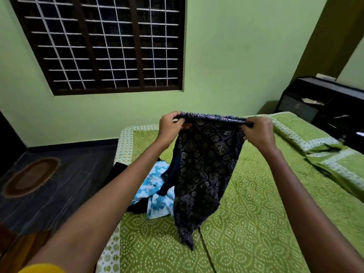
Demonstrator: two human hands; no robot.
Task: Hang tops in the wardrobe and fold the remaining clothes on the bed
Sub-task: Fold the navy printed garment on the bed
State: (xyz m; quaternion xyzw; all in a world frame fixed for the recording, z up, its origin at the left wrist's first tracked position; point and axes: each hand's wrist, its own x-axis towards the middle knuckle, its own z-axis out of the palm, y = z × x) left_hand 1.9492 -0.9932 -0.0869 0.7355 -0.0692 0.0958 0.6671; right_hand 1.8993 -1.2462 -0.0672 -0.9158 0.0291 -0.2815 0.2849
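Dark blue printed garment (204, 164) is up in the air over the bed (256, 213), held by its top edge, the rest hanging down with its lower tip just above or touching the green bedspread; we can't tell which. We have both hands clamped on that top edge: left hand (170, 127) pinches the left corner, right hand (260, 133) grips the right end with curled fingers. Hands are apart, with the edge stretched roughly level between them. Both forearms reach forward from the bottom of the view; a yellow sleeve (42, 268) shows at lower left.

Behind and left of the hanging garment, a small heap lies on the bed near its left edge: a light blue and white patterned cloth (155, 186) bunched up, with black fabric (116, 172) under and beside it. The dark garment overlaps the right part of that heap from our view.

Bedspread is green with a white dotted pattern and a pale floral border. Two matching pillows (315, 146) sit at the right end of the bed. A dark cabinet (323, 107) stands beyond the pillows by the wall. Barred window (102, 44) in the green wall ahead. An oval brown mat (31, 176) lies on the dark floor at left.
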